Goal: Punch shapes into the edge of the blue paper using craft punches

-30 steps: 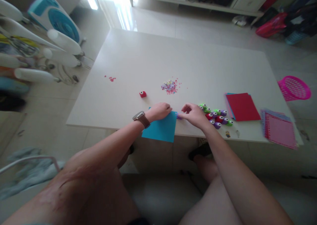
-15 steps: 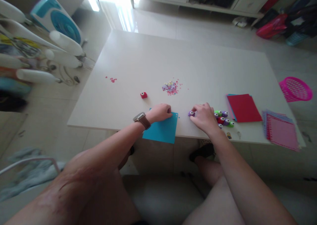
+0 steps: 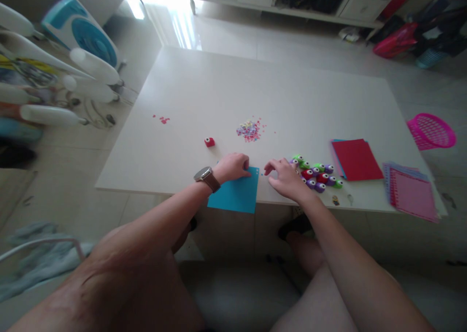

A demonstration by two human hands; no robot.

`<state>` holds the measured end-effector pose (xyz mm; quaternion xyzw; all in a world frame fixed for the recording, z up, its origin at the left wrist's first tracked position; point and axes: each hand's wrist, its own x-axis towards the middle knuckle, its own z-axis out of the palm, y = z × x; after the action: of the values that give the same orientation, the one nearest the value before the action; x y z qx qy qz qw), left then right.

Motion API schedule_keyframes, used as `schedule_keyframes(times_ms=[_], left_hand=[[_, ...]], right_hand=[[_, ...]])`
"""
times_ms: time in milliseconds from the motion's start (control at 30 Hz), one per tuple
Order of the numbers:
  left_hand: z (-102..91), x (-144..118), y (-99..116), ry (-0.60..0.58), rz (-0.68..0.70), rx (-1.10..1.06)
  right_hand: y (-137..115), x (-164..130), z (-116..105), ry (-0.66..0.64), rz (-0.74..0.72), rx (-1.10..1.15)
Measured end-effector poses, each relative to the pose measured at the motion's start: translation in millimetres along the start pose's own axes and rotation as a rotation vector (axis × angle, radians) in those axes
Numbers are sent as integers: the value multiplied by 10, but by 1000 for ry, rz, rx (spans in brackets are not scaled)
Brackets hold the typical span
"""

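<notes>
My left hand (image 3: 232, 167), with a watch on the wrist, is closed on the top edge of a blue sheet of paper (image 3: 234, 196) whose lower part juts past the table edge. Small holes show in the sheet's upper right corner. My right hand (image 3: 284, 178) hovers just right of the sheet, fingers apart and nothing visible in them. Its fingertips are close to a tiny blue paper piece (image 3: 261, 175). Right behind this hand stand several small craft punches (image 3: 322, 177) in purple, green and red. A lone red punch (image 3: 209, 142) sits left of the paper.
Paper confetti (image 3: 249, 130) lies heaped mid-table, and a few pink pieces (image 3: 164, 120) lie to the left. A red-topped paper stack (image 3: 358, 159) and pink sheets (image 3: 412, 191) are at the right. A pink basket (image 3: 432, 131) stands beyond the white table (image 3: 277, 93).
The right hand has let go of a purple punch among the others and moved left toward the blue sheet, its fingers opening. The left hand stays on the paper.
</notes>
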<state>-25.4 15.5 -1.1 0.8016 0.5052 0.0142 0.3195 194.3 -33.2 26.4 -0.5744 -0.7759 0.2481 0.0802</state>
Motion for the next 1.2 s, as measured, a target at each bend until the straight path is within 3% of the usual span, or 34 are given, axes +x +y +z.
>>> schedule_keyframes(times_ms=[233,467,833,1033,1200], left_hand=[[-47,-31,-5,6,-32,-9],[-50,-26,-11,2,-14,-21],[-29,-6,-35,4,-10,-19],[-23,-5,-43,8,-11,-26],[-35,-6,-42,3,-11,-22]], right_hand=[[-29,26,4,-90,35,9],[-10,37,45,71,10,42],[92,41,66,42,-133,-35],[141,53,-50,203,-42,-100],[266,41,-130,170,54,-134]])
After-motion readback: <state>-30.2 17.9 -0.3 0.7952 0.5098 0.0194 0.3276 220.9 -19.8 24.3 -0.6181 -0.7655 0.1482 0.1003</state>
